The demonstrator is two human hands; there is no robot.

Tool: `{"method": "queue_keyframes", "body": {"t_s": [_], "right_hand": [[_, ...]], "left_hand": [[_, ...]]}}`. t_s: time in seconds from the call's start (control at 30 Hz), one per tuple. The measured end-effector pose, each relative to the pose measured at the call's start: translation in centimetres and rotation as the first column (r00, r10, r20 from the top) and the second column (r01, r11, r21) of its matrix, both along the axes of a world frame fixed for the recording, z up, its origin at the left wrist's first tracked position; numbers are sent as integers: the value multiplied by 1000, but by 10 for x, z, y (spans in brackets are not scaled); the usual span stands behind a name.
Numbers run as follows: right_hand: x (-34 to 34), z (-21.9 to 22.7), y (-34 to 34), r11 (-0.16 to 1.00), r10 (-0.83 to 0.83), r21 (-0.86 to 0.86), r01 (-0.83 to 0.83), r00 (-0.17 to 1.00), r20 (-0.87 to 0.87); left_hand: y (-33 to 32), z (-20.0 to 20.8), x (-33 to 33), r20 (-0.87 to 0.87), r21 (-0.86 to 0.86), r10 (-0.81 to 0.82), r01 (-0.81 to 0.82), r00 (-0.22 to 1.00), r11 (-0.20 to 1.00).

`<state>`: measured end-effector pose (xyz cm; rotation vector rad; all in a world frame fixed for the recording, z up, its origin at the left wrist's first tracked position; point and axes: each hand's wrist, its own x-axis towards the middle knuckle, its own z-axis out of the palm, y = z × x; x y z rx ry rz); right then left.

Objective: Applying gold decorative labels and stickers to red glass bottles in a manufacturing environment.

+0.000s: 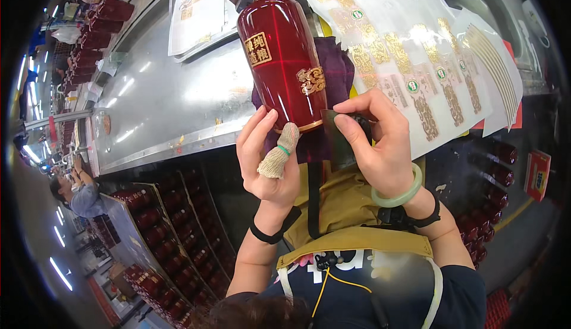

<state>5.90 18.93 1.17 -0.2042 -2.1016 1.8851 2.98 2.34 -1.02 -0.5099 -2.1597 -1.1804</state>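
A glossy dark red bottle (279, 61) lies with its neck pointing away from me, on a purple cloth (336, 61). It carries a gold square label (257, 49) and a gold ornamental sticker (311, 81) on its right side. My left hand (270, 165) grips the bottle's near end with its fingertips; one digit wears a knitted finger cover (278, 153) with a green band. Just right of the base, my right hand (380, 141) pinches a thin, dark, flat piece (338, 138) between thumb and forefinger. Its lower part hangs over my tan apron (333, 204).
Sheets of gold stickers (410, 61) cover the right of the metal bench (160, 103). A white tray (196, 16) sits at the far left. Racks of red bottles (160, 228) stand below left, with more bottles (493, 174) at right. Another person (83, 195) is far left.
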Motion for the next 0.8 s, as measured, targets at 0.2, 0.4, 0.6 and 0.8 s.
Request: {"method": "queue_keyframes", "body": {"t_s": [0.2, 0.4, 0.6, 0.8], "right_hand": [[0, 3, -3, 979, 98, -182, -91, 995, 30], [2, 0, 5, 998, 13, -55, -9, 998, 68], [4, -1, -1, 1000, -16, -21, 18, 999, 52], [-5, 4, 5, 992, 69, -101, -69, 998, -5]], "left_hand": [[0, -1, 0, 22, 10, -8, 8, 1000, 1000], [-3, -5, -1, -34, -22, -35, 34, 999, 999], [-6, -1, 1, -19, -81, -111, 109, 994, 991], [-4, 0, 2, -12, -126, -100, 98, 995, 987]]}}
